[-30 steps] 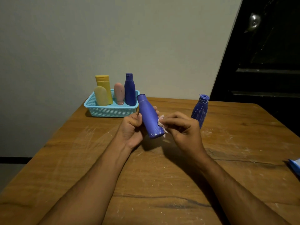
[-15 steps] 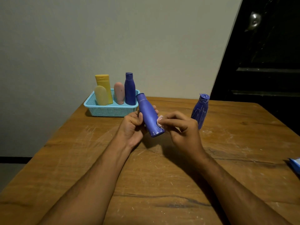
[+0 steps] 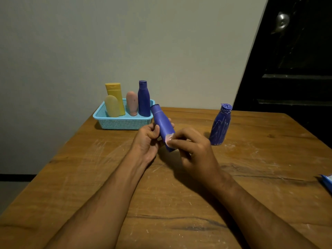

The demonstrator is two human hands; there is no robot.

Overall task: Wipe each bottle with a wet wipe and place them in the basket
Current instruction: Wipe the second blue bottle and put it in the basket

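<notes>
tilted blue plastic bottle [image 3: 162, 129] gripped by left hand [image 3: 146, 141], crumpled white wet wipe [image 3: 169, 141] pinched in right hand [image 3: 195, 150] fingers [image 3: 179, 136]; a slip onto the wooden counter [image 3: 251, 177] is risked if rubbed too hard.

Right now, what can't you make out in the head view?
- Wipe: mostly hidden under the right hand; only a pale scrap shows against the held bottle.
- Held bottle's base and far side: covered by both hands; the left hand grips it.
- Blue pack: cut off by the right edge.
- Bottles in the basket: lower parts hidden by its wall; any labels too small to read.
- Streaked bottle: what the streaks are is unclear.
</notes>
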